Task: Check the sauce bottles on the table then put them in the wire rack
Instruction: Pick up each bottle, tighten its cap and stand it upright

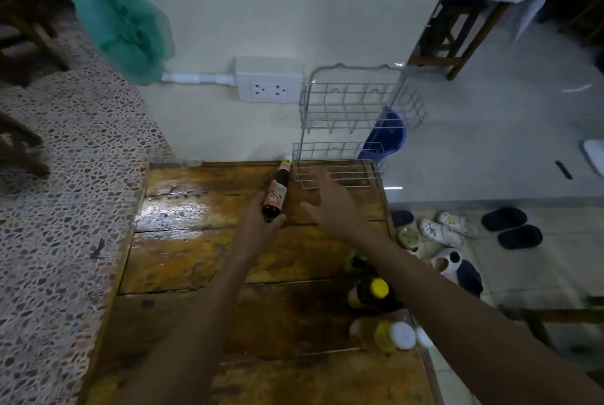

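Note:
My left hand [258, 228] grips the base of a dark sauce bottle [277, 192] with a pink label and white cap, tilted with its neck toward the wall. A two-tier wire rack [351, 130] stands at the table's far right corner, with no bottles in it. My right hand [333, 202] hovers open just in front of the rack's lower tier, to the right of the bottle. More bottles stand along the table's right edge, partly hidden by my right forearm: a green-capped one [358, 262], a dark one with a yellow cap [374, 295] and a pale one with a white cap [385, 334].
The wooden table [212, 257] meets a pebble-patterned counter [72, 192] on the left and a wall with a power socket [269, 84] behind. A green mesh bag [127, 32] hangs at the upper left. Slippers [510, 228] and a blue bucket [387, 133] sit on the floor to the right.

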